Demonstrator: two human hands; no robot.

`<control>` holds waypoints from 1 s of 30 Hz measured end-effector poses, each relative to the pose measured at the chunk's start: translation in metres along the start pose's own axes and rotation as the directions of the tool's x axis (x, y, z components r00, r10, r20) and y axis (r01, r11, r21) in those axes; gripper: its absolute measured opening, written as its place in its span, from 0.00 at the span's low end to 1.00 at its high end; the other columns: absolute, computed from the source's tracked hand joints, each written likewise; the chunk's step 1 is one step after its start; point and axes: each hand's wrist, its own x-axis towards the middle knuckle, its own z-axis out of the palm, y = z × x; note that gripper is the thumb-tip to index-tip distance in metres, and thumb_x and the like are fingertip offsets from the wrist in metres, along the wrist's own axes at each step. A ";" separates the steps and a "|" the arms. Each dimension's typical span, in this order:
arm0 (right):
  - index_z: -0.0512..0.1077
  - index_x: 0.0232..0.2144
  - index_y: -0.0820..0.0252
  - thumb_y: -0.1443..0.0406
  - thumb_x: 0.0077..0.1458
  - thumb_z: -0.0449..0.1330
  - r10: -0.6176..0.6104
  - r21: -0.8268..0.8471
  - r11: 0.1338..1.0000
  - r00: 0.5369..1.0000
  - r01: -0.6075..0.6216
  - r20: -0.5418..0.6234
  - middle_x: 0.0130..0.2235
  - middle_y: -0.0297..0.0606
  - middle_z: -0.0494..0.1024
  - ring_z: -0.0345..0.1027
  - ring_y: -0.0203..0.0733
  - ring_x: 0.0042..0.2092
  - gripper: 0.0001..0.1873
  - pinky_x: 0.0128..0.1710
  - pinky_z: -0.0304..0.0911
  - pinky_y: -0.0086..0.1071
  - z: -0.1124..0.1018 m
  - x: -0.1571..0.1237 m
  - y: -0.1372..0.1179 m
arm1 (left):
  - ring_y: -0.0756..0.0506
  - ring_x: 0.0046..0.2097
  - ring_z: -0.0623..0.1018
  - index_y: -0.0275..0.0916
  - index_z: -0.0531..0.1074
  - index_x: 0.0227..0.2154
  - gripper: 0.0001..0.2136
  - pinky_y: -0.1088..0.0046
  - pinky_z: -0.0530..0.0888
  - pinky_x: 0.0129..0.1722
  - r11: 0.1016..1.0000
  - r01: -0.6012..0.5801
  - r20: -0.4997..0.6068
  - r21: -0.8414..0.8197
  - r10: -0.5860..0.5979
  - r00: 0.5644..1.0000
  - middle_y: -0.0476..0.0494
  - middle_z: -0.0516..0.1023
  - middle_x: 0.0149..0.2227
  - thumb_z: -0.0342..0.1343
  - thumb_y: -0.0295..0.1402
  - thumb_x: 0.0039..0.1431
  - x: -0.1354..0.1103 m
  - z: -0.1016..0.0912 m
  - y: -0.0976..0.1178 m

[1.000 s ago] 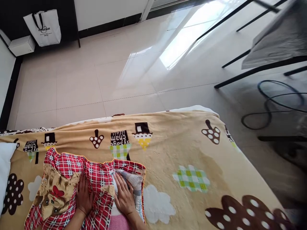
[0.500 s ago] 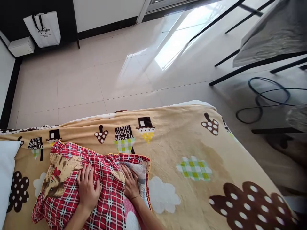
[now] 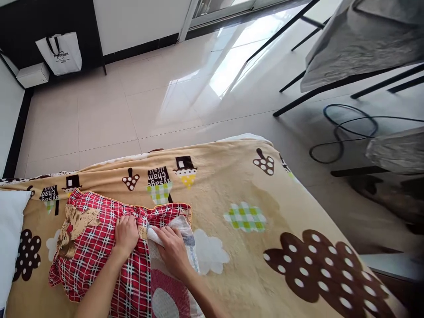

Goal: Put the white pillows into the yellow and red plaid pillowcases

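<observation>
A red plaid pillowcase (image 3: 99, 260) with a dog print lies on the bed, its far right corner spread open. My left hand (image 3: 126, 236) has its fingers curled into the fabric near the middle, bunching it. Beside it, my right hand (image 3: 172, 247) grips a folded edge of a white and pink woven cloth (image 3: 170, 282), which looks like a pillow towel. This cloth shows at the right side of the pillowcase, partly covered by it. My right fingertips are partly hidden in its folds.
A beige patterned blanket (image 3: 212, 176) covers the bed, with a white pillow (image 3: 11, 238) at the left edge. Beyond lies a tiled floor (image 3: 99, 115). A white bag (image 3: 62, 53) and box (image 3: 33, 76) sit on a dark shelf. A plastic-covered chair (image 3: 357, 44) and a cable (image 3: 341, 141) are right.
My right hand has folded back a white edge of the cloth, baring more of it. My left hand went from lying flat to curled in the plaid fabric. The view shifted slightly.
</observation>
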 end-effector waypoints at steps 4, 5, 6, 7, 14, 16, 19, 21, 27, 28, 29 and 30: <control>0.75 0.44 0.57 0.69 0.59 0.50 -0.112 0.049 0.992 0.987 0.118 -0.117 0.33 0.39 0.75 0.64 0.44 0.38 0.16 0.44 0.54 0.38 0.004 0.013 -0.028 | 0.49 0.32 0.69 0.40 0.62 0.25 0.15 0.73 0.67 0.35 0.873 -0.059 -0.107 -0.484 0.008 0.994 0.49 0.69 0.27 0.41 0.37 0.68 0.000 -0.028 0.014; 0.76 0.43 0.57 0.69 0.59 0.50 -0.133 0.065 0.988 0.983 0.142 -0.126 0.33 0.39 0.75 0.64 0.45 0.39 0.16 0.45 0.55 0.39 0.012 0.019 -0.033 | 0.50 0.31 0.68 0.41 0.61 0.24 0.16 0.74 0.66 0.35 0.834 -0.073 -0.118 -0.547 0.010 0.993 0.50 0.68 0.27 0.42 0.39 0.67 0.000 -0.031 0.021; 0.76 0.42 0.56 0.69 0.60 0.49 -0.145 0.075 0.985 0.981 0.155 -0.127 0.33 0.39 0.75 0.65 0.45 0.39 0.16 0.46 0.55 0.40 0.023 0.025 -0.036 | 0.50 0.31 0.68 0.40 0.61 0.25 0.15 0.74 0.66 0.34 0.803 -0.082 -0.115 -0.591 0.016 0.993 0.50 0.67 0.27 0.43 0.39 0.67 0.001 -0.031 0.028; 0.77 0.41 0.56 0.69 0.60 0.48 -0.142 0.079 0.985 0.982 0.153 -0.127 0.33 0.39 0.76 0.65 0.45 0.40 0.17 0.48 0.56 0.40 0.033 0.032 -0.038 | 0.50 0.31 0.68 0.40 0.61 0.25 0.15 0.75 0.66 0.34 0.779 -0.088 -0.095 -0.621 0.036 0.995 0.50 0.67 0.27 0.43 0.39 0.67 0.003 -0.030 0.034; 0.74 0.50 0.57 0.67 0.60 0.50 -0.051 0.074 0.995 0.991 0.060 -0.122 0.52 0.46 0.74 0.62 0.50 0.56 0.19 0.61 0.49 0.47 0.036 0.048 -0.004 | 0.46 0.38 0.72 0.40 0.65 0.29 0.12 0.70 0.67 0.41 0.933 -0.179 -0.083 -0.313 0.161 0.984 0.45 0.73 0.33 0.41 0.35 0.67 0.006 -0.024 0.042; 0.70 0.55 0.54 0.60 0.60 0.54 0.043 0.134 0.991 0.989 -0.024 -0.140 0.61 0.45 0.66 0.56 0.53 0.63 0.22 0.63 0.47 0.51 0.022 0.027 0.015 | 0.46 0.38 0.73 0.40 0.67 0.33 0.12 0.70 0.67 0.39 0.980 -0.124 -0.060 -0.158 0.116 0.991 0.45 0.74 0.34 0.42 0.39 0.67 -0.003 -0.024 0.038; 0.61 0.62 0.56 0.47 0.55 0.58 0.423 0.348 0.872 0.888 -0.344 -0.182 0.62 0.49 0.64 0.57 0.57 0.63 0.37 0.60 0.53 0.52 0.021 -0.020 0.036 | 0.42 0.40 0.75 0.38 0.69 0.40 0.15 0.67 0.69 0.39 0.992 -0.082 0.047 0.091 0.078 0.996 0.41 0.76 0.38 0.49 0.45 0.64 -0.018 -0.010 0.031; 0.58 0.64 0.59 0.43 0.50 0.59 0.625 0.488 0.707 0.776 -0.511 -0.092 0.60 0.51 0.67 0.61 0.57 0.60 0.45 0.58 0.59 0.50 0.031 -0.051 0.039 | 0.40 0.44 0.75 0.37 0.70 0.43 0.14 0.65 0.69 0.42 0.976 -0.062 0.048 0.209 0.053 0.997 0.38 0.77 0.41 0.51 0.43 0.63 -0.023 0.005 0.026; 0.69 0.52 0.62 0.44 0.48 0.60 0.714 0.707 0.422 0.689 -0.567 0.126 0.46 0.47 0.79 0.73 0.54 0.47 0.36 0.50 0.68 0.45 0.071 -0.078 0.003 | 0.46 0.36 0.74 0.40 0.68 0.30 0.14 0.70 0.66 0.37 0.997 -0.063 -0.033 -0.042 0.061 0.998 0.44 0.76 0.32 0.40 0.31 0.68 -0.024 0.016 0.036; 0.71 0.50 0.62 0.45 0.49 0.59 0.685 0.719 0.438 0.718 -0.540 0.122 0.43 0.47 0.80 0.74 0.53 0.45 0.33 0.47 0.70 0.43 0.079 -0.075 -0.006 | 0.46 0.35 0.73 0.41 0.67 0.28 0.14 0.71 0.66 0.36 0.991 -0.085 -0.042 -0.105 0.081 0.996 0.44 0.75 0.31 0.40 0.31 0.68 -0.026 0.016 0.043; 0.73 0.47 0.61 0.46 0.50 0.58 0.658 0.716 0.466 0.745 -0.519 0.111 0.40 0.46 0.81 0.75 0.52 0.42 0.31 0.44 0.71 0.41 0.087 -0.071 -0.016 | 0.46 0.34 0.73 0.41 0.67 0.28 0.14 0.71 0.65 0.35 0.983 -0.108 -0.044 -0.151 0.103 0.994 0.45 0.74 0.31 0.41 0.31 0.67 -0.028 0.017 0.050; 0.75 0.45 0.60 0.46 0.51 0.57 0.638 0.700 0.502 0.764 -0.508 0.097 0.37 0.46 0.81 0.75 0.51 0.39 0.28 0.40 0.72 0.40 0.094 -0.066 -0.025 | 0.46 0.34 0.73 0.41 0.66 0.27 0.13 0.70 0.65 0.35 0.976 -0.127 -0.038 -0.178 0.123 0.992 0.45 0.74 0.31 0.41 0.31 0.67 -0.032 0.019 0.056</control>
